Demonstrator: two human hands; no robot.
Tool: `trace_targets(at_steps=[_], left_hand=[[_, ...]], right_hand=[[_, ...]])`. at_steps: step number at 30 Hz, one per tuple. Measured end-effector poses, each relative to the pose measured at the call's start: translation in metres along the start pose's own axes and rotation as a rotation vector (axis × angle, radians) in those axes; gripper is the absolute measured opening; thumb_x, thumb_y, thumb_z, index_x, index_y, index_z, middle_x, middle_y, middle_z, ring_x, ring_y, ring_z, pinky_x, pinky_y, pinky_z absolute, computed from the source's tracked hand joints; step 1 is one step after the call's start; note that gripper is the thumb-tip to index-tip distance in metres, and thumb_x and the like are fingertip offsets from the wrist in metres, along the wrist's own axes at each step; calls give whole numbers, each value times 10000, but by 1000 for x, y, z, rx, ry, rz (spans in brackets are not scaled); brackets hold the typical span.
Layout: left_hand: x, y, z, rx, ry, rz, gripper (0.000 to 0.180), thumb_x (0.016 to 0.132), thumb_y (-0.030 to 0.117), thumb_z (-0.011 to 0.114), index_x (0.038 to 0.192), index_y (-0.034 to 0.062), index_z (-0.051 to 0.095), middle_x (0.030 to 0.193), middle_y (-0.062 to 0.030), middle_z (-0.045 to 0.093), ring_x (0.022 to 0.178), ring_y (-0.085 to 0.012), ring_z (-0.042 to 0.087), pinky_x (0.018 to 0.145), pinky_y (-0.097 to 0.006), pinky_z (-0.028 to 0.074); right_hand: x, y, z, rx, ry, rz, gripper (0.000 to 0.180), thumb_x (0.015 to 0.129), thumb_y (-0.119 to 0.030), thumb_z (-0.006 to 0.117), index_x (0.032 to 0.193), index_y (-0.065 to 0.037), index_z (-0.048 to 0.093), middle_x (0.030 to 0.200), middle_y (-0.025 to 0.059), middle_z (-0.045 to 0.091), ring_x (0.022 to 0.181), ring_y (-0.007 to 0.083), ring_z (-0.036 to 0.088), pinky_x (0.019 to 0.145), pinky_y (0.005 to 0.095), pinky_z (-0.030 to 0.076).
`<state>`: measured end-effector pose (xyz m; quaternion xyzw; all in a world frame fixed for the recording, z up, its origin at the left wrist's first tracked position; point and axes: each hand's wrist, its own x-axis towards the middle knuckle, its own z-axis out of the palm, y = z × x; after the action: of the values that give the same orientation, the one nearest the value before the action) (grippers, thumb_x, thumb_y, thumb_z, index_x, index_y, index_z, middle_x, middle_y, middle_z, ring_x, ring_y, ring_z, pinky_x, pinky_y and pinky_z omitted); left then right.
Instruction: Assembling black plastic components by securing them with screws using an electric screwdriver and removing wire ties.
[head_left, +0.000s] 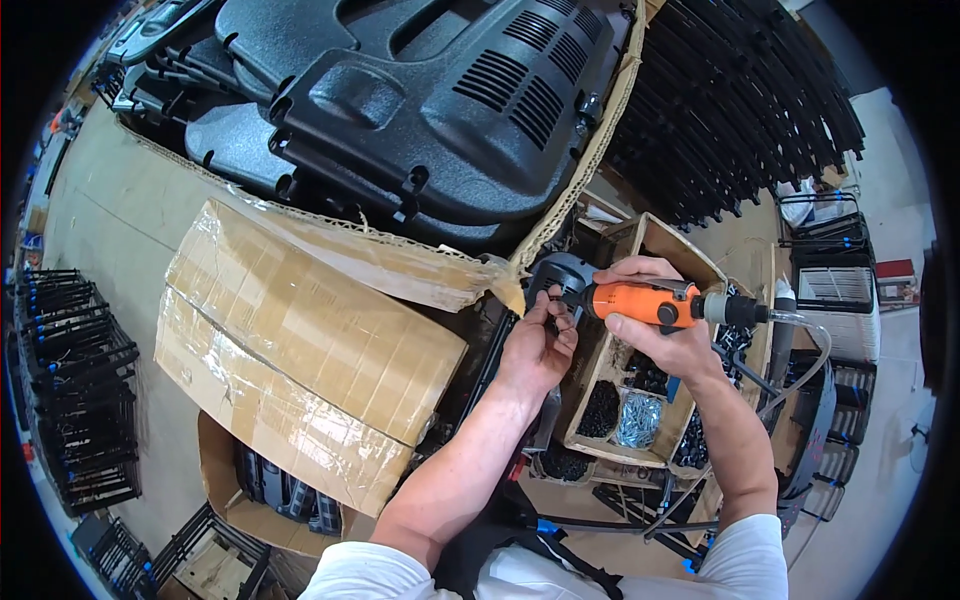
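Note:
An orange air screwdriver lies level in my right hand, its fingers wrapped round the body. A clear air hose runs from its back end at the right. The driver's front end points left, at a dark rounded plastic part. My left hand is right at that front end, palm up, with fingers curled and pinched together. Whatever is between those fingertips is too small to make out. The tool's tip is partly hidden by the fingers.
A wooden tray of screws and small black parts stands below my right hand. At the upper left, a large carton holds black plastic covers; its cardboard flap hangs toward me. Black metal frames are stacked at the far right.

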<state>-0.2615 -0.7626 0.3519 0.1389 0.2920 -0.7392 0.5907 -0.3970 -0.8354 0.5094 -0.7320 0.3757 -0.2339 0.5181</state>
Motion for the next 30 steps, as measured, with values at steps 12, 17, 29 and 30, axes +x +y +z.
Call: trace_targets(at_steps=[12,17,29,30], left_hand=[[0,5,8,-64,51,16,275,1141,322,439,1143,118,623,788,47,555,716,-113,520,617,-244,443],[6,2,2,-55,83,68,235,1137,276,455,1138,103,615,957,-4,634,791,-126,596,683,-257,533],[-92,-39,-36,217,258,-88,258,1129,176,438,1269,-5,557,1077,-135,645,963,-279,690,916,-413,617],[-97,-40,-44,270,252,-95,258,1127,170,443,1274,-5,562,1084,-129,647,955,-269,689,897,-399,614]], right_hand=[[14,4,24,34,48,27,529,838,-80,810,1303,2,571,1253,161,691,1177,228,660,1052,391,521],[35,6,47,23,25,180,491,845,-72,793,1286,6,591,1198,124,701,1130,173,668,1004,325,539],[41,0,54,-116,25,198,332,836,-63,788,1143,-8,671,1170,76,726,1077,150,684,990,309,548],[40,-3,56,-142,29,217,331,834,-61,787,1140,-7,672,1170,78,727,1075,153,686,991,312,549]])
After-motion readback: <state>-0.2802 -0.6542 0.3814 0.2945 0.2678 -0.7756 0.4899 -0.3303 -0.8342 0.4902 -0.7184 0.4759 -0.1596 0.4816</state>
